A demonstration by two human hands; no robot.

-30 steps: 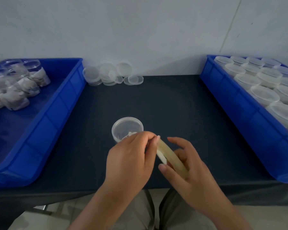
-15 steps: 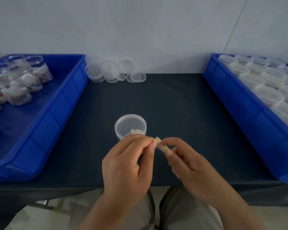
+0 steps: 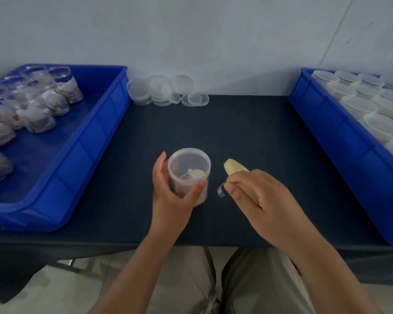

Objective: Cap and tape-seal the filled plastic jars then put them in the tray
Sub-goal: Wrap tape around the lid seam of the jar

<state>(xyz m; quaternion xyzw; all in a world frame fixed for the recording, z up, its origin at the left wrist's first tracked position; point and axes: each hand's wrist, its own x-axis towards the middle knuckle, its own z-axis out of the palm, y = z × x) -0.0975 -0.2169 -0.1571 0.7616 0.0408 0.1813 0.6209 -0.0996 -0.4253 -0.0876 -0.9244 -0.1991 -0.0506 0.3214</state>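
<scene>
A clear plastic jar [image 3: 188, 164] with a clear lid on top and pale contents stands on the dark table near the front middle. My left hand [image 3: 170, 196] grips it around its side, thumb at the front. To its right my right hand [image 3: 259, 200] holds a yellowish tape roll [image 3: 233, 167] on edge. A short clear tape end [image 3: 221, 191] sticks out from my right fingers toward the jar, a little apart from it.
A blue tray [image 3: 95, 141] on the left holds several filled jars [image 3: 39, 109]. A blue tray [image 3: 340, 141] on the right holds several lidded jars [image 3: 359, 103]. Loose clear lids [image 3: 166, 91] lie at the back by the wall.
My hands have separated: the left one let go of the tape end and took hold of the jar. The right hand moved right with the roll, a tape end now free.
</scene>
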